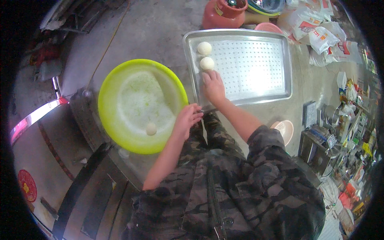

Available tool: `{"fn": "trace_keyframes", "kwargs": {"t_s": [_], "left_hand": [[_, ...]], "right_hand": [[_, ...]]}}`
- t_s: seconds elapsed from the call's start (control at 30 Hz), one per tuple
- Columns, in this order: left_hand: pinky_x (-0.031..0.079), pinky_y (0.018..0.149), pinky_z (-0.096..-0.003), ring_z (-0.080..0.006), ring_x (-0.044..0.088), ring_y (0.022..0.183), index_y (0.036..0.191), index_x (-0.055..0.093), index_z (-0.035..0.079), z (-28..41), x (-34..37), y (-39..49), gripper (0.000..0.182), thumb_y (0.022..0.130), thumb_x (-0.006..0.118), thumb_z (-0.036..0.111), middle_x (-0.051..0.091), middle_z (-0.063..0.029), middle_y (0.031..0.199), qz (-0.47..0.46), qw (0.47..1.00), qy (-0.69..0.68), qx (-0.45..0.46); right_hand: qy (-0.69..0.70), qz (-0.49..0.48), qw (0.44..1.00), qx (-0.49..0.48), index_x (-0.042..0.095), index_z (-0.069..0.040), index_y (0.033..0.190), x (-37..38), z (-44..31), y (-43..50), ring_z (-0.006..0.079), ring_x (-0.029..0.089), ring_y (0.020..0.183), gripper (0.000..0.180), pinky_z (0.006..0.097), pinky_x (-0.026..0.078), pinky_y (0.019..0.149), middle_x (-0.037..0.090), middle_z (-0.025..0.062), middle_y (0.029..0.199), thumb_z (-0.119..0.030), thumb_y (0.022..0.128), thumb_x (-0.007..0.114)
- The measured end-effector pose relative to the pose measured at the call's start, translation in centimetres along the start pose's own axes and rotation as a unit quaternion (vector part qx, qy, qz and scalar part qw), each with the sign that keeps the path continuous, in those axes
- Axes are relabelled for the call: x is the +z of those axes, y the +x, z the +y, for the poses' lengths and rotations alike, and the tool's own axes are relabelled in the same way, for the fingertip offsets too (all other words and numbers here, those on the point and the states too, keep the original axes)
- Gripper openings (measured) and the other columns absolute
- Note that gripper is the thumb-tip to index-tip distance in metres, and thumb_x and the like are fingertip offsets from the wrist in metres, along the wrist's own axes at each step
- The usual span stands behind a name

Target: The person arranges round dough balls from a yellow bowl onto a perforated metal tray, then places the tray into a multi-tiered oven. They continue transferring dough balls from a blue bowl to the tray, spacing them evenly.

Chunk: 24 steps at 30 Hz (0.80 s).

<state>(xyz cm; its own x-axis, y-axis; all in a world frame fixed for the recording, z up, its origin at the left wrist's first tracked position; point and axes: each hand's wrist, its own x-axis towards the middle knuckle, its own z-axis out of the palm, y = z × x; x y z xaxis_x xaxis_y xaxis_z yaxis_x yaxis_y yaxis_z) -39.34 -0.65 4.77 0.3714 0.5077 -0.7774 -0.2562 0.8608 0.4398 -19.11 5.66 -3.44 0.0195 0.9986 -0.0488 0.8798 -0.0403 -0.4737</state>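
Observation:
Reaching over the left side of a perforated metal tray (255,99), my right hand (214,87) has its fingertips just below a pale round ball (207,63). Its palm faces down, so whatever may be under the fingers is hidden. Another pale ball (204,48) sits farther up the same side. My left hand (188,119) is between the tray's near left corner and the rim of a lime-green basin (103,105), fingers spread and nothing visible in them. White powder dusts the basin, and one pale ball (151,129) lies low inside it.
A red gas cylinder (223,15) stands behind the tray. White plastic bags (322,37) and a pink basin (268,27) are at the far right. On the right are a pale pink bowl (283,132) and cluttered goods (345,144). A cord (108,48) runs behind the green basin.

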Motion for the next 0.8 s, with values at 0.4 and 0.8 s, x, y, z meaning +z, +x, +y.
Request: {"fn": "trace_keyframes", "kwargs": {"t_s": [0.4,0.8], "left_hand": [[0.052,0.101,-0.0427,-0.0319,0.064,0.118,0.142,0.051,0.002,0.8,-2.3,-1.6,0.049,0.106,0.056,0.034,0.063,-0.0171,0.135,0.028,0.998,-0.049,0.036],[0.052,0.095,-0.0346,-0.0251,0.068,0.105,0.132,0.063,0.001,-0.7,-26.4,-5.2,0.051,0.092,0.074,0.03,0.071,-0.0131,0.117,0.37,0.85,0.349,0.141]], "right_hand": [[-0.017,-0.042,0.998,0.045,0.058,-0.007,0.13,0.2,0.2,0.0,0.0375,0.053,0.125,0.052,0.0444,0.052,0.102,0.056,0.0136,0.133,-0.002,0.08,0.068],[0.02,-0.096,0.988,0.119,0.051,-0.006,0.143,1.7,1.0,0.4,0.0392,0.05,0.132,0.062,0.0467,0.044,0.111,0.056,0.0191,0.139,-0.018,0.086,0.072]]}}
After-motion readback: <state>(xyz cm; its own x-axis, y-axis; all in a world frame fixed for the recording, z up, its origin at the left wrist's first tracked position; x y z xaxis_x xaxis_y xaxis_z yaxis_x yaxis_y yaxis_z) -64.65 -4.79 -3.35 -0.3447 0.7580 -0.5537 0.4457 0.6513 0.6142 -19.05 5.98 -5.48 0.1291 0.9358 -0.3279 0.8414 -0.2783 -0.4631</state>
